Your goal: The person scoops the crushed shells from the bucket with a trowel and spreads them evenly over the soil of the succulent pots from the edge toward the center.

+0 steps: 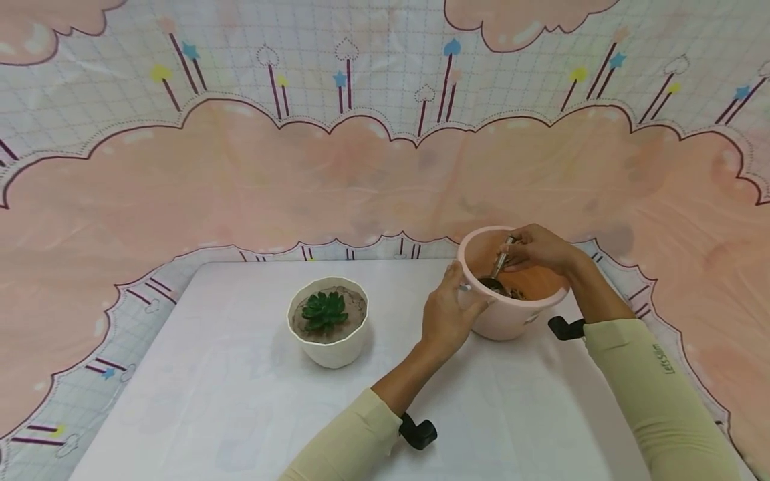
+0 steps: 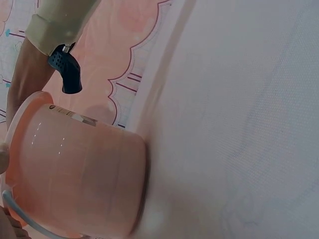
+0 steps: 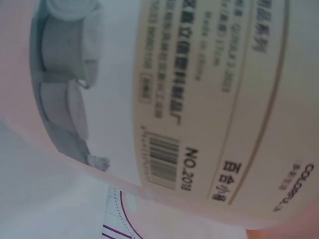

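A pink bucket (image 1: 505, 324) stands upright at the right of the white table. My left hand (image 1: 448, 314) grips its left rim, thumb along the front. My right hand (image 1: 537, 250) reaches over the bucket's right side and holds a metal spoon (image 1: 502, 259) by its handle. The spoon slants down into the bucket, its dark bowl among brownish material (image 1: 515, 294); how deep that goes is hidden. In the left wrist view, the bucket's grey carrying handle (image 2: 25, 219) hangs beside the left fingers (image 2: 11, 226). A printed label (image 3: 184, 99) on the bucket fills the right wrist view.
A white pot (image 1: 333, 351) holding a green succulent (image 1: 325, 310) in grey-brown soil stands left of the bucket. Behind the white table (image 1: 198, 374) hangs a pink cloud-patterned cloth (image 1: 331, 180). Black wrist mounts (image 1: 418, 432) stick out from both sleeves.
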